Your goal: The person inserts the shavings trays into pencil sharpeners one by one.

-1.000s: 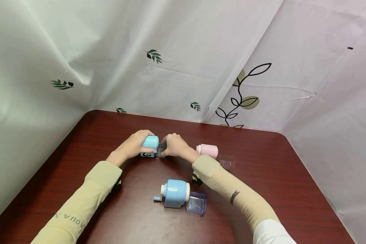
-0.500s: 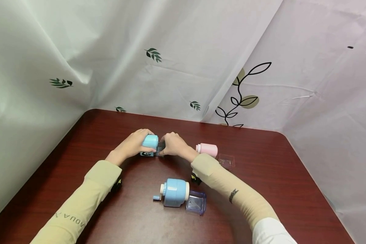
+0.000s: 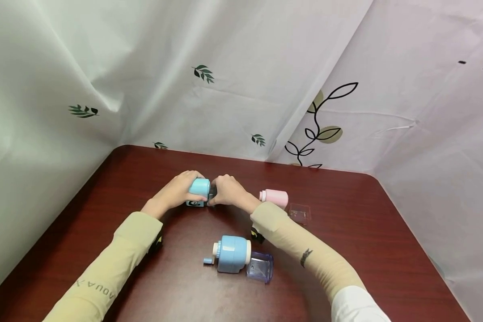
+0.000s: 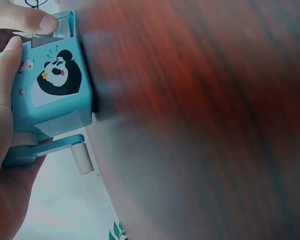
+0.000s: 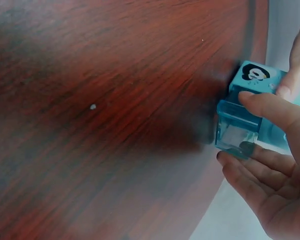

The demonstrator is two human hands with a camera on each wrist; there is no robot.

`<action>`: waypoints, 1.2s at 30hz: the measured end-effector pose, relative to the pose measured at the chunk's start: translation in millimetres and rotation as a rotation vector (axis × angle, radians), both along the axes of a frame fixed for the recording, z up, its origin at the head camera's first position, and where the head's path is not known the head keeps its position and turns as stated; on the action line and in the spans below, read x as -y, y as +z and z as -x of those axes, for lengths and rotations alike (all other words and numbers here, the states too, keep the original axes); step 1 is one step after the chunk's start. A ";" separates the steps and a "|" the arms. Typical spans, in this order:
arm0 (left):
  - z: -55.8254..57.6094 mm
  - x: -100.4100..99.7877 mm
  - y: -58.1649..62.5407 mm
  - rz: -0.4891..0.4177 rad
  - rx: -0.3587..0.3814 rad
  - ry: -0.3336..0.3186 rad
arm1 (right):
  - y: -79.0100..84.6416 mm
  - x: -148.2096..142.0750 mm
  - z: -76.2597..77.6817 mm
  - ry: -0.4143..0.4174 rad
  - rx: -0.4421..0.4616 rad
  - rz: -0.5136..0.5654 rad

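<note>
1. Up close, the right hand [image 3: 229,191] pinches a clear drawer [image 5: 236,131], thumb on its top edge and fingers [image 5: 250,175] curled beneath.
2. That drawer sits partway in the end of a blue sharpener [image 3: 198,190] with a panda picture [image 4: 60,79] on its side.
3. Meanwhile the left hand [image 3: 177,190] grips the sharpener's body, fingers [image 4: 1,95] lying along its side, near the crank [image 4: 65,150] at the other end.
4. Sharpener and both hands rest on the far middle of the dark red bench [image 3: 366,241].
5. Nearer the person lies a second blue sharpener [image 3: 231,254] with its own clear drawer [image 3: 260,267] pulled out to the right.
6. Just right of the right wrist lies a pink sharpener [image 3: 274,197], and beside that a loose clear drawer [image 3: 299,213].
7. Behind the bench hangs a white sheet [image 3: 209,89] printed with leaf sprigs.
</note>
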State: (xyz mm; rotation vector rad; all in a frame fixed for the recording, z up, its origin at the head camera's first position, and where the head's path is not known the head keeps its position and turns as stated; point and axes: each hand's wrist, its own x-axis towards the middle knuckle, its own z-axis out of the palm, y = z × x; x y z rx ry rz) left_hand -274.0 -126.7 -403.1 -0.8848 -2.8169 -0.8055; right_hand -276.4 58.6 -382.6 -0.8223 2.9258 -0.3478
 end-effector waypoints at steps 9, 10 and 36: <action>-0.1 0.5 0.9 0.012 0.000 0.018 | 6.4 -5.1 1.7 -0.019 0.039 -0.008; 0.2 0.4 1.0 0.013 0.003 0.019 | 6.6 -5.8 1.6 -0.017 0.043 -0.009; -1.6 0.1 -1.5 -0.006 -0.012 -0.010 | 0.0 -5.0 1.4 -0.047 0.053 0.045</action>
